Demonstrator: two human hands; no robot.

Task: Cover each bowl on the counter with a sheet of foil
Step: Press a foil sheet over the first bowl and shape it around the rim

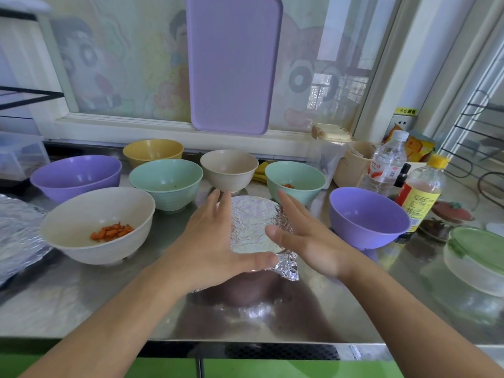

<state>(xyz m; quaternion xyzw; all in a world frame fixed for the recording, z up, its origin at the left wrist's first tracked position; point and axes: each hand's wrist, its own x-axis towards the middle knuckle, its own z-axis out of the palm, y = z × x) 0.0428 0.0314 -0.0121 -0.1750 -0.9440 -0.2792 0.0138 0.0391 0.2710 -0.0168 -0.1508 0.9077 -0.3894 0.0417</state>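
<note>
The person is working on one bowl in the middle of the steel counter, and the foil is already lying over its top while the left hand and the right hand are hovering flat at its two sides, fingers straight and holding nothing. It looks like the edges are getting pressed down, and next a new sheet is needed from the foil pile for the white bowl with carrot bits, or any of the other six bare bowls. The yellow sticker on the wall has small signs that are too blurry for me to read, and the bottle labels are too.
</note>
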